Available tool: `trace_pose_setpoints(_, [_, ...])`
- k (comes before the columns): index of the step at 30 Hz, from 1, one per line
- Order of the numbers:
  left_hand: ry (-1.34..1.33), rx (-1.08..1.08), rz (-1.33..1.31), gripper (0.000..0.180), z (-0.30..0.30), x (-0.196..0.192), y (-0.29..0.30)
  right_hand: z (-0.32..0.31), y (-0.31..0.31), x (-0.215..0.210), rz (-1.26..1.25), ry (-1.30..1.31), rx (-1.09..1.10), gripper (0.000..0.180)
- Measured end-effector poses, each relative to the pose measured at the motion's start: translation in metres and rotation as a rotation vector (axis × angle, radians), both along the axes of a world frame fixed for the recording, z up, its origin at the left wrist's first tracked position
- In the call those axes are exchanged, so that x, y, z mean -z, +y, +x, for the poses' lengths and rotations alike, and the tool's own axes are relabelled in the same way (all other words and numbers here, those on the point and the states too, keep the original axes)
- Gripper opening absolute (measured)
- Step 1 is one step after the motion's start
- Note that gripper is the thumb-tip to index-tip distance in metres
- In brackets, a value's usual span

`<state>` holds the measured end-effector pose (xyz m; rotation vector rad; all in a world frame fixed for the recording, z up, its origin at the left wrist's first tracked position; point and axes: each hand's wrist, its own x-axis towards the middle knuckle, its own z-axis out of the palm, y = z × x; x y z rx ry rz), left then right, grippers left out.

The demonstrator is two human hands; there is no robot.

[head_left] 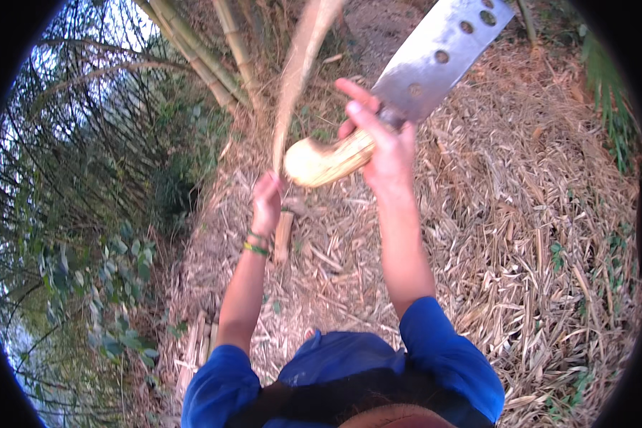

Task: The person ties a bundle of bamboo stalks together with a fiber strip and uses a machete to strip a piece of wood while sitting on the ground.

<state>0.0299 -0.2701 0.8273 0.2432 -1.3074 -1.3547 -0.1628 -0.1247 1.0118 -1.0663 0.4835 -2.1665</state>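
My right hand (390,160) grips a cleaver (431,68) where its thick, curved, pale wooden handle (324,162) meets the metal. The broad steel blade has several round holes and points up and to the right, away from me. One finger stretches out beside the base of the blade. My left hand (266,203) is closed round the lower end of a long pale wooden strip (297,78), which rises past the top of the view and is smeared by motion. The strip passes just left of the handle's rounded end; whether they touch I cannot tell.
A short piece of cut wood (283,237) stands or lies beyond my left wrist. Several split lengths (192,349) lie at the lower left. Dry leaf litter (521,207) covers the ground. Thick bamboo stems (234,53) rise ahead, with dense brush (85,185) on the left.
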Motion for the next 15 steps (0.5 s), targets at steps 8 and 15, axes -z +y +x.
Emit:
trace_pose_setpoints(8, [0.534,-0.065,-0.153,0.039,0.077,-0.133,0.005,-0.031,0.009,0.179,0.523,-0.077,-0.036,0.017])
trace_pose_setpoints(15, [0.782,-0.345,0.046,0.036,0.143,-0.159,0.084,0.027,-0.054,0.351,0.799,-0.613,-0.265,0.034])
